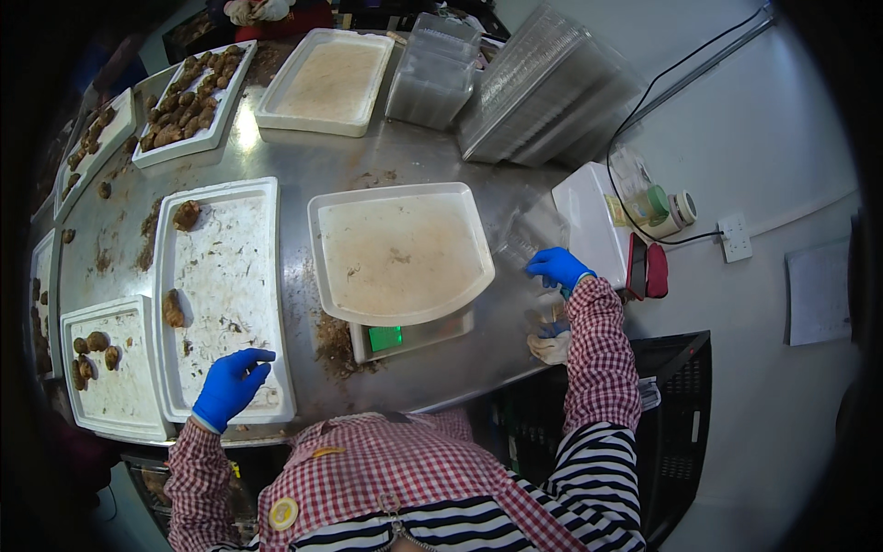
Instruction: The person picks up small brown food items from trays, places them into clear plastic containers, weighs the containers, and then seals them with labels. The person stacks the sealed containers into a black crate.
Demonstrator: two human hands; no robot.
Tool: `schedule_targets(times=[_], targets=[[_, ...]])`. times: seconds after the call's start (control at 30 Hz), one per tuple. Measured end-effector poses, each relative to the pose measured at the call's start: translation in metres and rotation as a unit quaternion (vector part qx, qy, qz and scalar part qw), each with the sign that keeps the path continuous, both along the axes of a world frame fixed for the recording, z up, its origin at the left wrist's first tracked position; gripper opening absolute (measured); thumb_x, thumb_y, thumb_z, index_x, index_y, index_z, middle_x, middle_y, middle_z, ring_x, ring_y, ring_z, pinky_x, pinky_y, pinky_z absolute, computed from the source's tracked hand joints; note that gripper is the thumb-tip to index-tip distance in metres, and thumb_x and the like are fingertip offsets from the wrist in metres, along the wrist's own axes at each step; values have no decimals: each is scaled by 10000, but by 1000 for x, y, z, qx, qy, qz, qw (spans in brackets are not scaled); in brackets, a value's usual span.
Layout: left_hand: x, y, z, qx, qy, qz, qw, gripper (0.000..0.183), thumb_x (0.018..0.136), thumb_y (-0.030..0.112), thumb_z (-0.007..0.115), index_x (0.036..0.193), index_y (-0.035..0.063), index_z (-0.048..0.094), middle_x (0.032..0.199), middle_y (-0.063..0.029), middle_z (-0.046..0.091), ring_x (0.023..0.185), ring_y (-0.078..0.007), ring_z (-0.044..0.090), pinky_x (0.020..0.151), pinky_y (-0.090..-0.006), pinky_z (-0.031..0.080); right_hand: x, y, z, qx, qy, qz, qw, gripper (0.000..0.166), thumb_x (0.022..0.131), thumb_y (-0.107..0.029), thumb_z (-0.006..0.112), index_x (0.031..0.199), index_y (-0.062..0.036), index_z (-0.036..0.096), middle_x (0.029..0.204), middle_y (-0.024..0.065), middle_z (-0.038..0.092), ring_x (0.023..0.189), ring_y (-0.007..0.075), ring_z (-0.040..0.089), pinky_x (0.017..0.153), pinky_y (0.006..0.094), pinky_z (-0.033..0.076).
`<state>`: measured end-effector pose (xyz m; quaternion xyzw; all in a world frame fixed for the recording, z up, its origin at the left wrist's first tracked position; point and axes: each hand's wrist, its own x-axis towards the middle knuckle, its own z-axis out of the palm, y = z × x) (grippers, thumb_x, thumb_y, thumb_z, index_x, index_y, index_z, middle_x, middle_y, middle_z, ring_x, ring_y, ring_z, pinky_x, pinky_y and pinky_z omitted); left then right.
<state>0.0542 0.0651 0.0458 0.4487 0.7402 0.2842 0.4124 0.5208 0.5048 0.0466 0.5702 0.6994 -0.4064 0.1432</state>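
My left hand (233,386), in a blue glove, hovers above the near end of a white foam tray (234,290); its fingers are apart and hold nothing. Two brown tubers lie in that tray, one at the far left corner (186,215) and one at the left side (173,309). My right hand (560,268), also blue-gloved, is at a clear plastic container (530,238) on the steel table; whether it grips the container is unclear. Between my hands a shallow white tray (400,255) rests on a digital scale (414,338) with a green-lit display.
Stacks of clear plastic containers (531,90) stand at the back right, beside an off-white foam tray (324,83). Trays of tubers (183,110) are at the left. A white box (590,214), jars and a black cable lie right. Another person's gloved hands (259,10) show at the top.
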Motion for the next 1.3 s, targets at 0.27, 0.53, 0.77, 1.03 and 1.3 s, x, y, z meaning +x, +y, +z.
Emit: schedule_targets(times=[0.27,0.53,0.77,1.03,1.3], targets=[[10,6,-4,3,22,-41,999,214,901,96,610,1096,58,688,894,-84,706,757,-120,657,683,-264,521,7,0,12,-55,14,-88,994,329,837,-399,602,1010,-132,684,969,37,701,764,174,658,665,387,506],[16,-1,-4,35,30,-69,997,205,885,211,639,1066,137,703,917,-109,705,737,-231,665,688,-314,528,-6,-21,-23,399,-111,59,908,310,824,-340,650,948,-56,651,959,168,662,848,377,640,760,444,520],[11,-18,-5,49,16,-79,996,232,903,205,620,1111,125,682,922,-114,700,787,-211,672,726,-308,527,-14,-31,35,511,-86,-105,849,342,828,-377,670,988,-76,632,970,161,654,877,374,628,737,449,488],[14,-41,-37,58,-66,-16,996,225,900,230,618,1082,113,682,893,-116,702,783,-207,680,727,-324,531,-138,-158,75,541,173,73,820,146,879,-166,656,990,-74,677,896,123,686,803,271,668,688,331,507],[-93,-41,-40,73,205,287,933,439,849,346,662,1201,92,596,989,-167,679,868,-323,667,759,-402,531,-181,-217,75,328,195,248,890,345,793,-162,741,1110,-69,646,1004,121,669,899,284,665,759,345,518]])
